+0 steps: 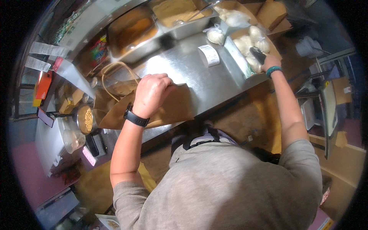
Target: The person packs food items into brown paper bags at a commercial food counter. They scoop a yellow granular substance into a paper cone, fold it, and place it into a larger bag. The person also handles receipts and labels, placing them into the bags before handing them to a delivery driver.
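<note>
My left hand (pixel 153 93), with a black watch at the wrist, is closed at the top edge of a brown paper bag (pixel 175 106) lying on the steel counter (pixel 201 83). The bag's twisted paper handle (pixel 119 64) stands up to the left. At the upper right my right hand (pixel 270 61), a teal band on its wrist, holds a dark object (pixel 258 55), too blurred to name. It is over a box (pixel 237 57) of knotted plastic bags with whitish contents (pixel 243 44). A printed paper slip (pixel 209 55) curls on the counter between my hands.
Two steel pans, one with orange-brown contents (pixel 130 34), one with tan powder (pixel 175 11), line the counter's back. Left are a bowl of small tan pieces (pixel 85 119), a clear plastic tub (pixel 73 141) and a phone on a mount (pixel 45 117). A shelf rack (pixel 323 115) stands at right.
</note>
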A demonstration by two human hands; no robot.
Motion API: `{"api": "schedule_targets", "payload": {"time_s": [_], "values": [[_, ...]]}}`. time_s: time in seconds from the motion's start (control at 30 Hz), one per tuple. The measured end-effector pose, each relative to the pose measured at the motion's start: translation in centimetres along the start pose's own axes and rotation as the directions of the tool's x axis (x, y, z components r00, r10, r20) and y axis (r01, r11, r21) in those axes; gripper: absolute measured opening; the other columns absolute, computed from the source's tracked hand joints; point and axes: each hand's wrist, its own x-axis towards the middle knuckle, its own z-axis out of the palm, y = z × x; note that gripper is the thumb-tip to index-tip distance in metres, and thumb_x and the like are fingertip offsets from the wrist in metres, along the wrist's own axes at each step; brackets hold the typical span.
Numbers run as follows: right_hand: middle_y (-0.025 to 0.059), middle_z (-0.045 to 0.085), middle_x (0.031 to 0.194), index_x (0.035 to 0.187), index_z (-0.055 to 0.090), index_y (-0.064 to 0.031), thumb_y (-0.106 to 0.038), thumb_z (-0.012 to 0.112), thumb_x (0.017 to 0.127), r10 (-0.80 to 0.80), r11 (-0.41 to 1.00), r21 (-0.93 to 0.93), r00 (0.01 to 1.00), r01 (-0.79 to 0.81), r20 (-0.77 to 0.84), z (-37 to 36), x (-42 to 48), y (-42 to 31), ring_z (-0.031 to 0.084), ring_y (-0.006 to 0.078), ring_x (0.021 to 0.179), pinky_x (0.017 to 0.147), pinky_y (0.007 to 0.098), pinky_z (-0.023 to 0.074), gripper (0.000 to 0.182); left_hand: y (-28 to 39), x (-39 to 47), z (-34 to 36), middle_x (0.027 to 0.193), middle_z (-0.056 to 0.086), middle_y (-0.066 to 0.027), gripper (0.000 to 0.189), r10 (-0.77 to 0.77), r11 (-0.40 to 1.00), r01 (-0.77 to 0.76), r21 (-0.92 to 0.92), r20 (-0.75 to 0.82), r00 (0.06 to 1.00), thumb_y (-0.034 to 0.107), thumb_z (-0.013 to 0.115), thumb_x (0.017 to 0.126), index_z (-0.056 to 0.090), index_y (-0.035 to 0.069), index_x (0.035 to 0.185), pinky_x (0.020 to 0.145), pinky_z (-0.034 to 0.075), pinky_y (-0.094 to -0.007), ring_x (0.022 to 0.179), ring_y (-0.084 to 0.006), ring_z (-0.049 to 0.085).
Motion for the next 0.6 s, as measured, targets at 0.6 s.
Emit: {"api": "schedule_targets", "payload": {"time_s": [0.6], "values": [[0.012, 0.051, 0.09, 0.111, 0.051, -0.0007, -0.009, 0.066, 0.059, -0.788, 0.414, 0.023, 0.371, 0.91, -0.491, 0.0, -16.2, -19.1, 0.049, 0.0283, 0.091, 0.084, 0.0387, 0.0372, 0.055, 0.0, 1.4, 1.9, 0.066, 0.054, -0.0096, 0.012, 0.119, 0.986, -0.118, 0.116, -0.004, 0.993, 0.013, 0.062, 0.071, 0.055, 0.007, 0.064, 0.064, 0.047, -0.0379, 0.068, -0.0282, 0.057]]}}
